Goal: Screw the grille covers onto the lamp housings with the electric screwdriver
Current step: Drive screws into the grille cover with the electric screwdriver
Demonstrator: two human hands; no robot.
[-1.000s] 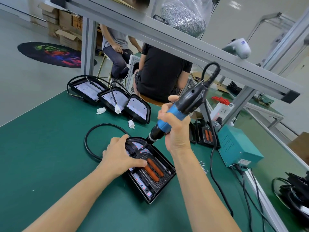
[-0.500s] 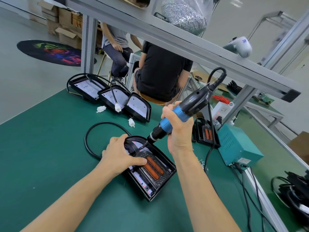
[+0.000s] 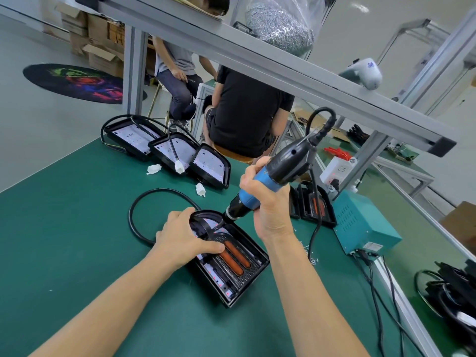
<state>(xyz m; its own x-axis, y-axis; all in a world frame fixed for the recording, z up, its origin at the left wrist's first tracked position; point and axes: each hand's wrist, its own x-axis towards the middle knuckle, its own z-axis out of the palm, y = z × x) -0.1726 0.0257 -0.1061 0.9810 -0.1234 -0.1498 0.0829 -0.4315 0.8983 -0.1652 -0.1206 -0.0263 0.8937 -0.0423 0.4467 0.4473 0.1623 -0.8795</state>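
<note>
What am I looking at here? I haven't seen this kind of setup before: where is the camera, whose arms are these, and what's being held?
There is no robot. One wide-angle camera is worn on a person's head and looks down at their two bare hands over a green bench. The right hand grips an electric screwdriver, its tip down at the far end of a black lamp housing. The left hand rests on that housing, with the thumb on the grille cover and its two orange bars. Three more housings lie further back. A teal power box stands to the right. Two people sit beyond the bench.
</note>
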